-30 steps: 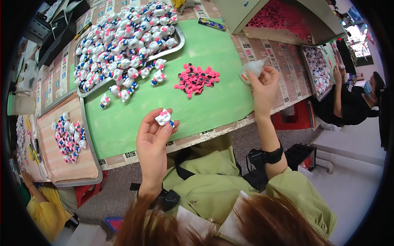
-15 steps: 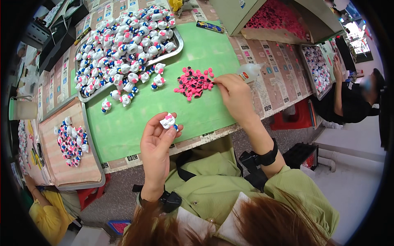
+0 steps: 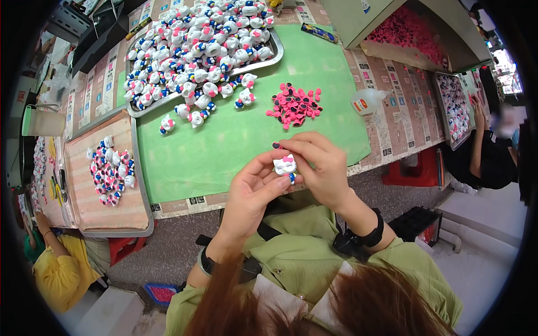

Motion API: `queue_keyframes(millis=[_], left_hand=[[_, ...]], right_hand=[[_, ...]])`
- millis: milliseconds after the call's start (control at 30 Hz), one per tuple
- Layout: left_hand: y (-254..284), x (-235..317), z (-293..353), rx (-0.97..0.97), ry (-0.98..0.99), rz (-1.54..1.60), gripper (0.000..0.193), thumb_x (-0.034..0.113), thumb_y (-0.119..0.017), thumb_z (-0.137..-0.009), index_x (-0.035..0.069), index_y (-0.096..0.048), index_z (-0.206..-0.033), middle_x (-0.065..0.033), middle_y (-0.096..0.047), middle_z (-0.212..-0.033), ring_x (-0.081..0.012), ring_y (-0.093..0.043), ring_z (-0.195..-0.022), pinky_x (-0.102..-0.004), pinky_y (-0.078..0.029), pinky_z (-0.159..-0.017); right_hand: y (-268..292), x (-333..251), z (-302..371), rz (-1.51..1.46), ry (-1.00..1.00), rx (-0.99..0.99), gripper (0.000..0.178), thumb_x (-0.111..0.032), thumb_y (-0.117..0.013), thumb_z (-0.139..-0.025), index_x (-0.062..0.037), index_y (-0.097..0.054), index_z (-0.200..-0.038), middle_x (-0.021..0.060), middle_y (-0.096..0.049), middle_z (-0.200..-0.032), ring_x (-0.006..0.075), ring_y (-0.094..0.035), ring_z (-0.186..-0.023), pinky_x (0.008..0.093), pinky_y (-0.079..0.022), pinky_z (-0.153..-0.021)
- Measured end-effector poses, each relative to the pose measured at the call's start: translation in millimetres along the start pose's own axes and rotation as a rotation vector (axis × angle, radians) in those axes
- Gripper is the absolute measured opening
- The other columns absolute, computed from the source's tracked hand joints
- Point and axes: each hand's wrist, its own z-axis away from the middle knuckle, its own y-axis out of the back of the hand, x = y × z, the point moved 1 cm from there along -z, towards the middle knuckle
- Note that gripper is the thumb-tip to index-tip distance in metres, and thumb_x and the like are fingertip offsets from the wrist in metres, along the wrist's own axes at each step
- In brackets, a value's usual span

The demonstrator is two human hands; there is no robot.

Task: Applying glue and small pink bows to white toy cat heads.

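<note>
My left hand (image 3: 246, 196) holds a small white cat figurine (image 3: 284, 164) with a pink bow and blue body, gripped between thumb and fingers. Close against it is my right hand (image 3: 325, 168), its thumb and forefinger pinching a tiny pink-and-black piece (image 3: 277, 145) at the figurine's head. Whether the piece touches the head I cannot tell. Beyond the hands lies a heap of like pink-and-black pieces (image 3: 294, 106) on a green mat (image 3: 190, 162). Several loose figurines (image 3: 245, 99) stand on the mat in front of a metal tray (image 3: 255, 68) piled with more.
At left is a second tray (image 3: 84, 190) with a small group of figurines. A clear bottle (image 3: 368, 103) and a dark blue tube (image 3: 319, 32) lie at right. Behind them, an open box (image 3: 350, 25) contains pink pieces. Co-workers sit at both sides.
My right hand has come from the pink heap to the figurine, carrying a small piece. My left hand still holds the figurine. The view has shifted, so the table sits further right.
</note>
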Motion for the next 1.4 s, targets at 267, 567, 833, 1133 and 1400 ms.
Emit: queue_keyframes(millis=[267,567,833,1133,1400], left_hand=[[-1.0,6.2,1.6,0.03,-0.039,-0.124,0.035,-0.001,-0.05,-0.08,-0.003,-0.041,-0.113,-0.0075,-0.05,-0.104,-0.0133,-0.052,-0.092,-0.0246,-0.044,-0.078],[0.0,6.8,2.2,0.081,-0.076,-0.248,0.036,-0.001,-0.05,-0.08,-0.003,-0.041,-0.115,-0.0058,-0.051,-0.101,-0.0094,-0.051,-0.09,-0.0217,-0.043,-0.079],[2.3,12.7,5.5,0.11,-0.11,-0.249,0.032,0.001,-0.051,-0.08,-0.001,-0.046,-0.112,-0.0059,-0.053,-0.099,-0.0094,-0.051,-0.089,-0.0222,-0.043,-0.077],[3.6,5.2,8.8,0.063,-0.368,-0.376,0.026,-0.002,-0.053,-0.077,-0.002,-0.051,-0.103,-0.0103,-0.052,-0.101,-0.0159,-0.051,-0.093,-0.0267,-0.04,-0.082],[0.3,6.1,12.4,0.022,-0.63,-0.637,0.023,-0.004,-0.058,-0.072,-0.001,-0.055,-0.095,-0.0138,-0.055,-0.094,-0.0214,-0.054,-0.089,-0.0291,-0.042,-0.077]], right_hand=[[8.5,-1.9,3.6,-0.054,0.062,0.111,0.021,0.004,-0.059,-0.066,-0.0016,-0.06,-0.085,0.0095,-0.057,-0.08,0.0221,-0.056,-0.069,0.0293,-0.046,-0.058],[8.6,-10.0,5.3,0.01,0.314,-0.012,0.028,0.005,-0.06,-0.06,-0.0011,-0.06,-0.087,0.0081,-0.057,-0.079,0.0221,-0.056,-0.067,0.03,-0.045,-0.056],[13.3,-15.2,5.1,-0.011,0.275,-0.072,0.03,0.003,-0.059,-0.063,-0.0019,-0.059,-0.092,0.0095,-0.056,-0.085,0.0218,-0.054,-0.074,0.0301,-0.045,-0.062],[7.7,-10.4,8.1,-0.631,-0.192,-0.12,0.018,-0.002,-0.063,-0.07,-0.0003,-0.059,-0.087,0.0082,-0.057,-0.082,0.0138,-0.054,-0.075,0.0249,-0.043,-0.065],[14.1,-14.8,10.3,-0.635,-0.143,-0.11,0.013,0.001,-0.065,-0.066,-0.0002,-0.06,-0.078,0.0081,-0.059,-0.073,0.0147,-0.056,-0.068,0.0247,-0.043,-0.061]])
